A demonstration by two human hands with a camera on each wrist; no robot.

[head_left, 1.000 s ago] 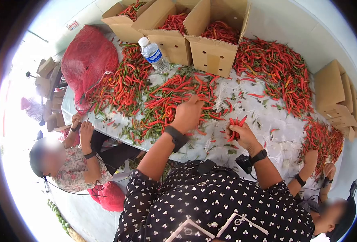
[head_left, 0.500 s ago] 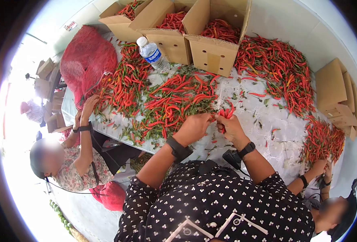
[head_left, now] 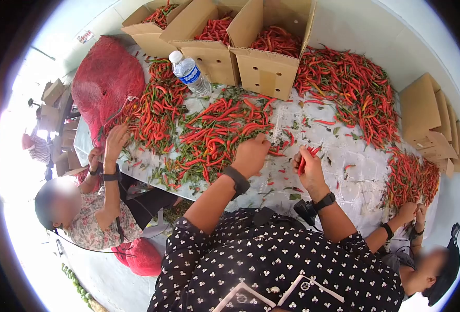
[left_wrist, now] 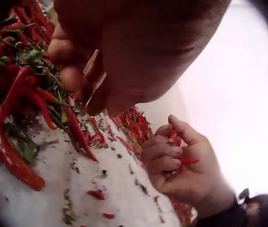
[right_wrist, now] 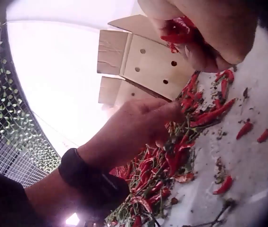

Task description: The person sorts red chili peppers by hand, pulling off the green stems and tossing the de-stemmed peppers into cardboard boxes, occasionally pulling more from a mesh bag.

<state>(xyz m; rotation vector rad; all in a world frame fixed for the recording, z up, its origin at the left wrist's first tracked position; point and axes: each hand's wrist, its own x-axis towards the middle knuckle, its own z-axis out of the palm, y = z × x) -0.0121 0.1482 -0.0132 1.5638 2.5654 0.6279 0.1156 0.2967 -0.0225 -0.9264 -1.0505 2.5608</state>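
Over the right edge of the middle chilli pile (head_left: 211,138), the left hand (head_left: 251,157) bends its fingers down; in the left wrist view, this hand (left_wrist: 143,42) has its fingertips beside stems and a red chilli (left_wrist: 78,135). Whether it pinches one cannot be told. To its right and apart from it, the right hand (head_left: 310,170) grips several red chillies (head_left: 302,162), with the fingers curled round them. The right wrist view shows red chillies (right_wrist: 179,35) in the right hand (right_wrist: 214,23), and the left hand (right_wrist: 134,125) low at the pile.
Cardboard boxes (head_left: 268,70) of chillies stand at the back, with a water bottle (head_left: 190,74) before them. More chillies (head_left: 352,93) lie at the back right, near folded boxes (head_left: 422,112). A red net sack (head_left: 107,73) lies at left. Two other people sit at either side.
The left hand has moved away from the right hand, back to the pile's edge. The right hand has shifted slightly right, still gripping chillies. The person at left has moved their hands apart.
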